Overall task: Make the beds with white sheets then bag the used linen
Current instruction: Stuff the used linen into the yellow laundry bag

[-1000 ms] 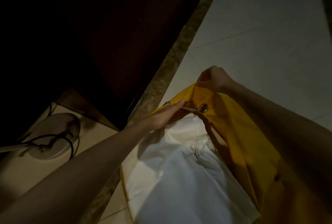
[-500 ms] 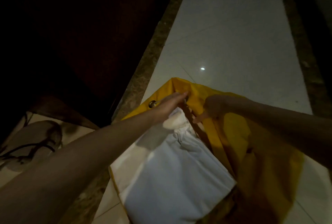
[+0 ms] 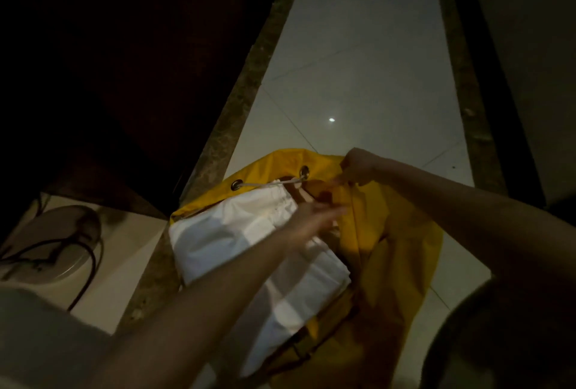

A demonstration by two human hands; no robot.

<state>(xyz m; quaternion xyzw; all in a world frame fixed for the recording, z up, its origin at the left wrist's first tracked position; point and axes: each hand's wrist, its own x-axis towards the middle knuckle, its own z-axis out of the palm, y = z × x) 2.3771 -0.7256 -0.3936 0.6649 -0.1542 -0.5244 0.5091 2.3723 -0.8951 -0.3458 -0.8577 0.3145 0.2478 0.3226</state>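
The left hand [image 3: 314,217] has left the rim at 12 o'clock; fingers wide over the white sheets [image 3: 249,245]. The right hand [image 3: 358,167] pinches the yellow bag [image 3: 389,232], so bagging is nearly done.

The room is dim. A pale tiled floor [image 3: 358,76] carries one small glint of light [image 3: 331,119] and dark mottled stone borders [image 3: 249,83] on both sides. Dark wooden furniture [image 3: 124,61] fills the left.
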